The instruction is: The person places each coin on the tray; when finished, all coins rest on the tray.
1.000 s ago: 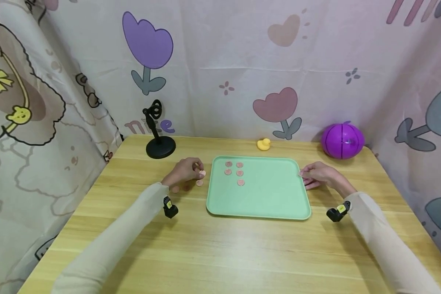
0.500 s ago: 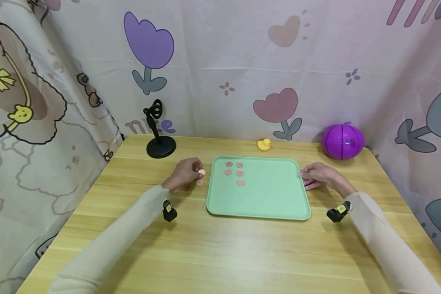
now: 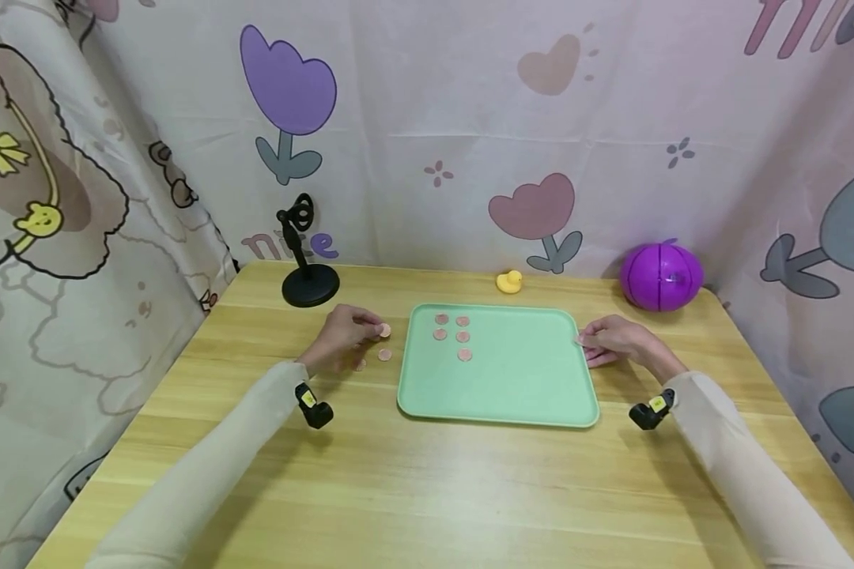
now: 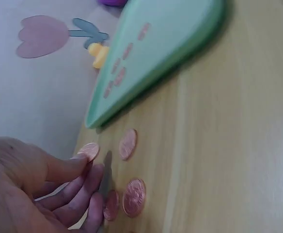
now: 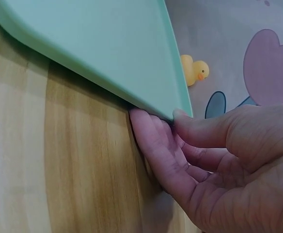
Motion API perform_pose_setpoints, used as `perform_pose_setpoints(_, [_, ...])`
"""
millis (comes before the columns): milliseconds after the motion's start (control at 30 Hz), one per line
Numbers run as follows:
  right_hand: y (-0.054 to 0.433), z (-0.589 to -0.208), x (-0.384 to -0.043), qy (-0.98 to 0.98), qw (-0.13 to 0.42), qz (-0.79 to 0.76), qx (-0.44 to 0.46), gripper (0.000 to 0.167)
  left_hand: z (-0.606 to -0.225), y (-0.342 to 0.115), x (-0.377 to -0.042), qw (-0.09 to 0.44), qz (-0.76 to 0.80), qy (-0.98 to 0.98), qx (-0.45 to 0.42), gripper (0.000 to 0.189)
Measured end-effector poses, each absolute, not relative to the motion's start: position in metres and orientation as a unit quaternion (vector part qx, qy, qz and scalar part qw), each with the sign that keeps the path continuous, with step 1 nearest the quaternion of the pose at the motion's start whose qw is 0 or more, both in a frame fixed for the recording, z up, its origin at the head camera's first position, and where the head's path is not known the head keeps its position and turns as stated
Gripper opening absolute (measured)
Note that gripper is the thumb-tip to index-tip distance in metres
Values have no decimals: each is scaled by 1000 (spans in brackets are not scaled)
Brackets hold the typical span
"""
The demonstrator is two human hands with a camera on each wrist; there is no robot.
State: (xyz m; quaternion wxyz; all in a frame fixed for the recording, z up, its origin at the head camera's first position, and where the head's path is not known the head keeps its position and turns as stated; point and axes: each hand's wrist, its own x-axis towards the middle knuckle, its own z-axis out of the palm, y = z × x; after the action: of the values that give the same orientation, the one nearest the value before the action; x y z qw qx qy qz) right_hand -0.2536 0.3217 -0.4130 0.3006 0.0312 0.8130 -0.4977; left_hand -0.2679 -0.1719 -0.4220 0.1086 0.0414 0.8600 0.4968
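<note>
On the table (image 3: 470, 490) we're watching the tray (image 3: 527, 375): the right hand (image 3: 615, 338) is pinching its right rim, so a tug could be shifting the five tray coins (image 3: 462, 337). The left hand (image 3: 343, 332) is pinching the held coin (image 3: 385, 330) near the tray's left side; a slipping thumb could be dropping it, low fingers could be scattering the loose coins (image 4: 134, 197) nearby. Materials: we're noting striped wood grain, smooth green round-cornered plastic-looking tray, thin copper-coloured embossed coins.

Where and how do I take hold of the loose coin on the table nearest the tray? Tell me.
Pinch the coin by opposite points of its rim, likely best from above: it lies flat on the table, offering only a thin edge. The left hand pinches another coin.
</note>
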Motion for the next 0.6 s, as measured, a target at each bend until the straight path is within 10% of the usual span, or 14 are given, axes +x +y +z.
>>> perform_pose_setpoints(333, [320,-412,-254,816,300,-492,32,33,-413,-171,-270,251,638,727,-28,36])
perform_pose_setpoints(600, [319,-412,-254,817,299,-492,31,30,-420,-162,-267,220,641,735,-7,36])
